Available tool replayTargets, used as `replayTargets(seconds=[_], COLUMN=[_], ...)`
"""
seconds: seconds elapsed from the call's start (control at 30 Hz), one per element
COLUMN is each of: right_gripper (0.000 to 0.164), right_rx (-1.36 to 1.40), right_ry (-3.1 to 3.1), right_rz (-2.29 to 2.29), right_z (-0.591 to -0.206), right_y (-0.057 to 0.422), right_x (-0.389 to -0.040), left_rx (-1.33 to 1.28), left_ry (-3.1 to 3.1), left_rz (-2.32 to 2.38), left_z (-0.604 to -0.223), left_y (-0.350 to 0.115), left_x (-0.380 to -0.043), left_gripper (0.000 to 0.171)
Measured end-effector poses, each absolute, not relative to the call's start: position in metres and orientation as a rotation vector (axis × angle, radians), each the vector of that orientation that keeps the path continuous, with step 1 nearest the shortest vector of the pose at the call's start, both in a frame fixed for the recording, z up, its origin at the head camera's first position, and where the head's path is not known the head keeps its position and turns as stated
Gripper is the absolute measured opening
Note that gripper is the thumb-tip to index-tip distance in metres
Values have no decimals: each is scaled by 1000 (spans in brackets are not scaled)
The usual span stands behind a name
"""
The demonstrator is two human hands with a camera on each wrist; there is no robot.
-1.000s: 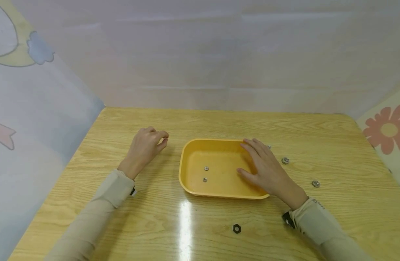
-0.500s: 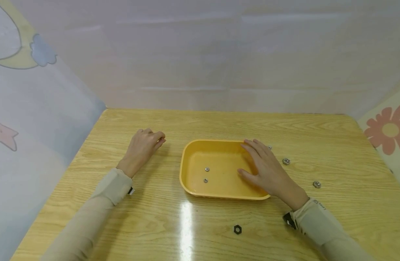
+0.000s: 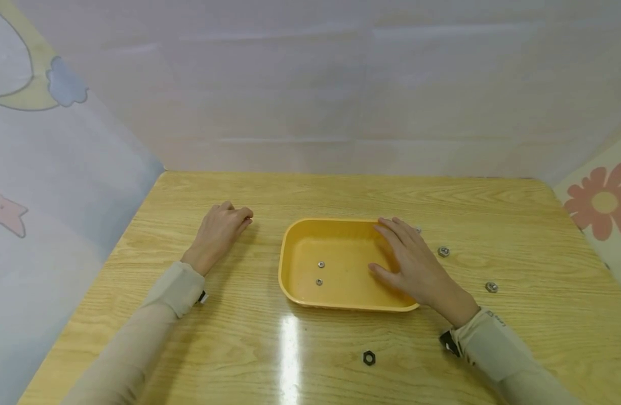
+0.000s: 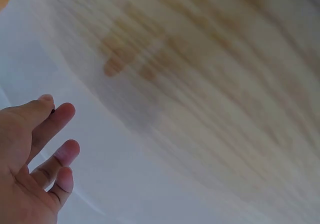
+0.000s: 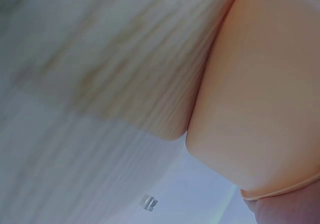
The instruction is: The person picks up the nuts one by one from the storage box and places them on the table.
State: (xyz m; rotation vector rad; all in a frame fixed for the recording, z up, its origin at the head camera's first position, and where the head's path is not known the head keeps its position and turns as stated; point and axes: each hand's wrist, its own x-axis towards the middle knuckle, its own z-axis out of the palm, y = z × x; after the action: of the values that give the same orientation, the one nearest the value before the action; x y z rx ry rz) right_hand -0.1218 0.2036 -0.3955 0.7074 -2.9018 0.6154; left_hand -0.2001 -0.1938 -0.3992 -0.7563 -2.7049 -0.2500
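Observation:
Left of the yellow tray [image 3: 348, 308], my left hand [image 3: 214, 233] is held low over the table, thumb and index fingertip pinched together. The left wrist view shows a tiny dark piece [image 4: 52, 111] between those fingertips, mostly hidden; its kind cannot be made out. The other fingers of that hand are loosely bent. My right hand [image 3: 417, 264] lies over the tray's right end with relaxed fingers, fingertips at the far rim and thumb over the inside. Two small metal nuts [image 3: 321, 264] lie on the tray floor, toward its left side. In the right wrist view the tray's outer wall [image 5: 260, 94] fills the right side.
A dark hex nut [image 3: 369, 358] lies in front of the tray. Right of it are larger metal nuts, one nearer [image 3: 491, 287] and one farther [image 3: 444, 251]. Another small metal piece [image 3: 418, 229] shows just beyond my right hand. Pale patterned walls border the wooden table [image 3: 239, 349].
My left hand has drifted slightly left and down toward the table, fingertips still pinched. The right hand and the tray stay in place.

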Motion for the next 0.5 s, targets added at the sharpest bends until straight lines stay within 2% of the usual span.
replayTargets(seconds=[0.5], right_gripper=[79], right_rx=[718], right_ry=[-2877], right_rz=[599], right_z=[-393], right_y=[207], right_x=[-122], left_rx=[-810], left_ry=[-2714], left_rz=[-293], left_z=[-402], left_y=[-195], left_x=[-207], left_gripper=[10])
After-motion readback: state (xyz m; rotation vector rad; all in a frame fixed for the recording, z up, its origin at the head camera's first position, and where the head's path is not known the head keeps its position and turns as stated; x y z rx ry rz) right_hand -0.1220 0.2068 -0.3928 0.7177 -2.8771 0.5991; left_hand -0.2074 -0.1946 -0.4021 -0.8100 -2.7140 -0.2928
